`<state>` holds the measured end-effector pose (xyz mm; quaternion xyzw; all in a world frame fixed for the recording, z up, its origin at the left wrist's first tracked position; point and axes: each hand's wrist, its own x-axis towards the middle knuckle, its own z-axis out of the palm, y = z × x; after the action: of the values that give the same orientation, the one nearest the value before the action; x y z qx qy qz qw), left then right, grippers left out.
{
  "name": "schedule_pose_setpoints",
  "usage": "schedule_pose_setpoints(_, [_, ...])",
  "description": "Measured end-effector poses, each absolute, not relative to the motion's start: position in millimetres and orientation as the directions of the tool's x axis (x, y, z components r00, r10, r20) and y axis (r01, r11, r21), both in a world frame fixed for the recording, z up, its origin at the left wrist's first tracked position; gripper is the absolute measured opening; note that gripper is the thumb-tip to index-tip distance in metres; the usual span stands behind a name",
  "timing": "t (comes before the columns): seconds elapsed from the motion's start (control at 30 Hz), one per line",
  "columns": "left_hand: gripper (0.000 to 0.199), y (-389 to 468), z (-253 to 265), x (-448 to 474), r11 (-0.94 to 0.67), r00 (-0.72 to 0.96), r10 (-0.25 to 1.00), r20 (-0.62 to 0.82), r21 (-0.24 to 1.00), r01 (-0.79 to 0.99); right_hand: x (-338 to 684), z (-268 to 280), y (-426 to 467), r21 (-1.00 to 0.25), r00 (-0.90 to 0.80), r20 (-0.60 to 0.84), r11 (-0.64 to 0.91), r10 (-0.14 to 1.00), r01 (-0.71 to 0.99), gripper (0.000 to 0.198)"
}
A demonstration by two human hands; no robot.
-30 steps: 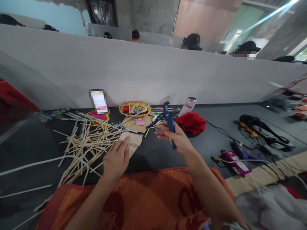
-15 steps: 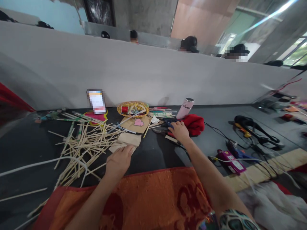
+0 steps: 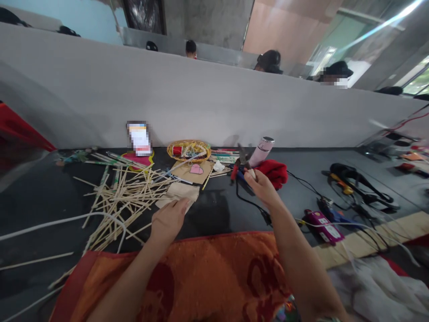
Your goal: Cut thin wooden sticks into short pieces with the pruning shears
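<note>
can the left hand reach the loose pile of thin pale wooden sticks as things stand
Probably yes: the left hand is over the flat tan sheet, just beside the pale wooden sticks, with no barrier visible between.

No text can be read: left of the basket [image 3: 169, 153], the phone [image 3: 139, 139] has a blurred-out screen; well right of it, the purple box [image 3: 321, 223] bears pale labels [image 3: 331, 232] too small to make out.
</note>
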<state>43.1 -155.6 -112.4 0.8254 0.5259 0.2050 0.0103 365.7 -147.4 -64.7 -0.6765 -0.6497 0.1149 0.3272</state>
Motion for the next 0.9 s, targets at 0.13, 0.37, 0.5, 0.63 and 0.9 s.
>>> schedule_pose_setpoints(0.13, [0.032, -156.9, -108.8, 43.1, -0.412, 0.340, 0.895, 0.288, 0.244, 0.878, 308.7, -66.4, -173.2, -0.967, -0.054, 0.186, 0.172, 0.981, -0.190, 0.019])
schedule_pose_setpoints(0.37, [0.031, -153.2, -98.8, 34.5, -0.350, 0.244, 0.923, 0.298, 0.384, 0.854, 272.1, -91.3, -185.6, -0.804, -0.207, 0.090, -0.051, 0.974, -0.592, 0.023])
schedule_pose_setpoints(0.5, [0.031, -153.7, -93.7, 32.1, -0.356, 0.250, 0.927, 0.278, 0.453, 0.817, 275.1, -93.1, -186.5, -0.838, -0.242, 0.038, -0.101, 0.970, -0.536, 0.024])
schedule_pose_setpoints(0.63, [0.028, -156.3, -86.3, 31.8, -0.422, 0.285, 0.904, 0.318, 0.557, 0.716, 272.1, -83.9, -192.2, -0.993, -0.218, 0.116, 0.113, 0.969, -0.027, 0.018])
schedule_pose_setpoints(0.9, [0.020, -167.0, -82.0, 30.4, -0.571, 0.185, 0.795, 0.578, 0.609, 0.551, 260.4, -101.2, -196.9, -0.452, -0.309, 0.369, 0.460, 0.876, 0.764, 0.058])
